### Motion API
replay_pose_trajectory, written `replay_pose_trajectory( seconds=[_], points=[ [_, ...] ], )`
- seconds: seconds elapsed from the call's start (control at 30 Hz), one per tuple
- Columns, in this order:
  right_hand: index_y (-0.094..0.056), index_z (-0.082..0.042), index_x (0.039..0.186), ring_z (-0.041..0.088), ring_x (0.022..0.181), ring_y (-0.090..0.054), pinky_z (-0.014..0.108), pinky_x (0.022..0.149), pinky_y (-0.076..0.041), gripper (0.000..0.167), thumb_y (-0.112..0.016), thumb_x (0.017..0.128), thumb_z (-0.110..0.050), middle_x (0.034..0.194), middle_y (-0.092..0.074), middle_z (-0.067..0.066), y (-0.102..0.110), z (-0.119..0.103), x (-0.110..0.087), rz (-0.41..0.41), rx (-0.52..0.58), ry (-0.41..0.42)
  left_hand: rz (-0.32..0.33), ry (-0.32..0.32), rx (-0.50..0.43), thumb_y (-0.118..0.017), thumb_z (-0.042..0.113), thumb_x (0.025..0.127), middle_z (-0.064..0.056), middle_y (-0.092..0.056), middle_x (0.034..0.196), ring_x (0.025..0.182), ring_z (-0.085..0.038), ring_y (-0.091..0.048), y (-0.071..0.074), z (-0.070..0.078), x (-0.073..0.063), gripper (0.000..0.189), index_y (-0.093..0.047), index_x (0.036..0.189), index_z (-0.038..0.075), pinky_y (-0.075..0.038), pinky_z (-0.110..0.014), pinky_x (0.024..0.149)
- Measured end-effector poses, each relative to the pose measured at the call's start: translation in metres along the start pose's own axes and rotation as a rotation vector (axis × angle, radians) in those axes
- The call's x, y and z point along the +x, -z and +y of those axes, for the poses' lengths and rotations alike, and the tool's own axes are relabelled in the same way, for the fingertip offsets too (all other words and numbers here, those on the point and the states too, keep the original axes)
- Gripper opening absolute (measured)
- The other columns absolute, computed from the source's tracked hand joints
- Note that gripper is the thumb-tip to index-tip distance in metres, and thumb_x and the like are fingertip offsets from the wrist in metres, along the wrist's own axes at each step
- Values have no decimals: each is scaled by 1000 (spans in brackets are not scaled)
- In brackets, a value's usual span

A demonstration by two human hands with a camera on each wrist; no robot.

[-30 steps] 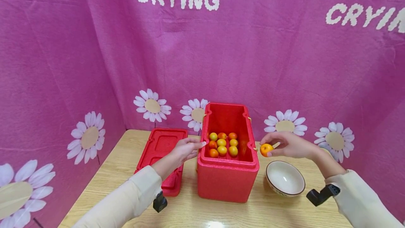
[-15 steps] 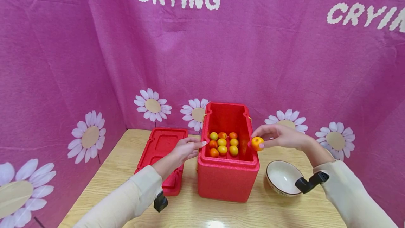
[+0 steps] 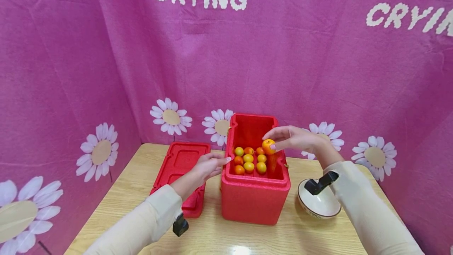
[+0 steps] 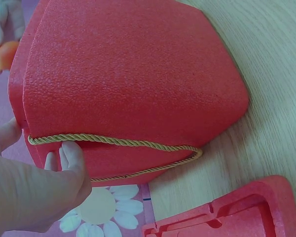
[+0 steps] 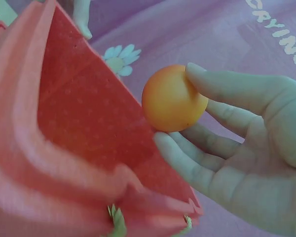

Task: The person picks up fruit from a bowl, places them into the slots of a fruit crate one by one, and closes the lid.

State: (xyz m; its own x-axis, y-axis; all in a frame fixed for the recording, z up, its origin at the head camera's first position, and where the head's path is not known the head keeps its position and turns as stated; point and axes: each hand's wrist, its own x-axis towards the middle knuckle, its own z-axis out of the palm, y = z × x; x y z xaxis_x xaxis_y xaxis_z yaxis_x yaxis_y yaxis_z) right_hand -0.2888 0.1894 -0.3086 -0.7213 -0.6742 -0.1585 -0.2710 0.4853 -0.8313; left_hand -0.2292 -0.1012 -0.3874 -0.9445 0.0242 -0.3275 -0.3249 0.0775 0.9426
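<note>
My right hand [image 3: 295, 139] pinches a small round orange-yellow fruit [image 3: 268, 146] between thumb and fingertips, above the open red foam box [image 3: 255, 202]. A dark stem dimple shows on the fruit in the head view; the right wrist view shows the fruit [image 5: 171, 98] close over the box's inner wall. Inside the box lie several yellow and red-orange fruits [image 3: 249, 167] in rows. At the box's left side, my left hand [image 3: 209, 166] grips the wall, thumb at the rim and fingers against the outside, beside the gold rope handle [image 4: 108, 140].
The red lid [image 3: 187, 154] lies flat on the wooden table [image 3: 209, 235] left of the box, partly under my left forearm. A white bowl [image 3: 325, 206] with a dark rim stands on the right, below my right wrist. A purple flowered cloth [image 3: 226, 58] hangs behind.
My right hand has carried the orange-yellow fruit leftward and slightly up, from beside the box to above its opening. The left hand has stayed at the box's wall.
</note>
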Motion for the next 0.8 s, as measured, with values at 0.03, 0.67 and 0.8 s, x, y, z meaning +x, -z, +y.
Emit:
replay_pose_trajectory(
  seconds=[0.03, 0.67, 0.8],
  points=[
    [-54, -4, 129, 18, 112, -59, 38, 100, -53, 45, -66, 89, -21, 122, -64, 6, -1, -1, 4, 1, 2, -5, 1, -1, -2, -70, 24, 87, -9, -67, 104, 81, -13, -66, 0, 0, 0, 41, -56, 118, 1, -56, -34, 92],
    [-60, -5, 123, 26, 106, -61, 37, 91, -58, 41, -68, 85, -14, 124, -63, 17, -20, 0, 55, 46, -168, -136, 14, -11, -36, -70, 21, 86, -8, -66, 99, 76, -11, -64, -2, 3, 0, 41, -57, 118, -1, -56, -34, 93],
    [-61, 4, 119, 26, 102, -62, 38, 93, -57, 36, -67, 85, -6, 119, -65, 22, -24, 0, 61, -13, -277, -122, 10, -9, -36, -71, 21, 86, -9, -66, 101, 77, -12, -64, -3, 2, -2, 41, -57, 118, -2, -56, -34, 92]
  ],
)
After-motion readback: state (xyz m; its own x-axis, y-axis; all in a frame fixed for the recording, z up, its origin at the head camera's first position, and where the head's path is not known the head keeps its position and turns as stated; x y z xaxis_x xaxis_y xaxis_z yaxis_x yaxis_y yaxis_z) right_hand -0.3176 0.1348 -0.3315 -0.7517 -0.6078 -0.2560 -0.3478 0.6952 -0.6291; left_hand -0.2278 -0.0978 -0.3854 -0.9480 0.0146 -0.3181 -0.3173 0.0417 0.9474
